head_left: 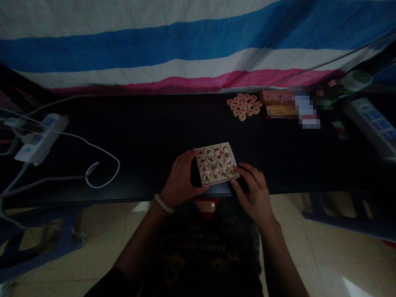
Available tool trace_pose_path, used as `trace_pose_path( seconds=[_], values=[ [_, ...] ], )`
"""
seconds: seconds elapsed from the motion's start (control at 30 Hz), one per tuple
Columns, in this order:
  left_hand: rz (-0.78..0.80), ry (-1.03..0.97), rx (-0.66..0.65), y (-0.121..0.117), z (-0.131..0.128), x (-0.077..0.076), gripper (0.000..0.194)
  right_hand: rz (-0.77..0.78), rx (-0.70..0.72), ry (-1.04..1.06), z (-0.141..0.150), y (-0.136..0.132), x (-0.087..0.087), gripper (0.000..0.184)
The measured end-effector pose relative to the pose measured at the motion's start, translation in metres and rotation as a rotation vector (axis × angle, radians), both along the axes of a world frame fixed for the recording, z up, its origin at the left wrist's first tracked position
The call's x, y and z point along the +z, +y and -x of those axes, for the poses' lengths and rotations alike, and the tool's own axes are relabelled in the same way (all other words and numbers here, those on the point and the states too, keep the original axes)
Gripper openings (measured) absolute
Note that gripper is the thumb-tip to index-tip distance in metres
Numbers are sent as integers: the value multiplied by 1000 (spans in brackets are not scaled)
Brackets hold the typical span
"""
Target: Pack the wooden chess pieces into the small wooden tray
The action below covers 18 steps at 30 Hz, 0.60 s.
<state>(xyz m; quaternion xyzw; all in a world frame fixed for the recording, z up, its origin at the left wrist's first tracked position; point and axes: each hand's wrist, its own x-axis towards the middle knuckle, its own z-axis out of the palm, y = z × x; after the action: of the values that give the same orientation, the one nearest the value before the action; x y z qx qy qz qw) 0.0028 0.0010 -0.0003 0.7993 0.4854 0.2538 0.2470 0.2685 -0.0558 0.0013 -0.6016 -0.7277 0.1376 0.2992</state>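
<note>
Tray [234, 159] of xiangqi pieces [216, 163] held btwn both hands at near edge of table

Head cam, only view: tray sits just in front of the person, roughly centred on the body, at the near edge of black tabletop [139, 123]. Approx square, so no clear long axis; edges lie skewed to the table edge, w/ one corner pointing away from the person. Discs packed in rows, black characters on top, small but mostly legible as marks.

L hand [181, 177]: fingers [191, 157] curled over the tray's left side, reaching its far-left corner; palm low, beside the near-left corner. Holding tray, thumb not clearly visible. White beaded bracelet [163, 203] on L wrist.

R hand [252, 192]: fingers [244, 170] on the right corner, touching tray + edge discs, less wrapped around than L. L hand covers more of the tray; R is on the corner only. Can't tell if tray is lifted or resting on the table.

Farther away, beyond both hands and toward R: loose pile of discs [243, 106], beside printed cardboard box [276, 103]. Pixelated patch past the box, unreadable. White power strips at both table ends, L one [40, 138], R one [369, 123]; white cable [102, 175] loops on L side. Striped tarp [173, 53] hangs behind.
</note>
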Motion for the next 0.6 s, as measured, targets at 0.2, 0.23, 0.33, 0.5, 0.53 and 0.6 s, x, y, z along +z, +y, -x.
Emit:
trace_pose_path(
  seconds=[0.2,0.23,0.33,0.5,0.53,0.6],
  values=[
    [5,-1,4,0,0,1,121,-4,15,-17,1,0,-1,37],
    [9,0,6,0,0,1,120,-7,15,-16,1,0,0,36],
    [11,-1,5,0,0,1,119,-10,3,-11,4,0,2,34],
    [10,4,7,0,0,2,119,-57,-25,6,10,4,6,26],
    [12,3,9,0,0,2,119,-68,-27,10,11,5,7,24],
    [15,4,9,0,0,2,119,-89,-32,18,12,7,9,20]
  ],
)
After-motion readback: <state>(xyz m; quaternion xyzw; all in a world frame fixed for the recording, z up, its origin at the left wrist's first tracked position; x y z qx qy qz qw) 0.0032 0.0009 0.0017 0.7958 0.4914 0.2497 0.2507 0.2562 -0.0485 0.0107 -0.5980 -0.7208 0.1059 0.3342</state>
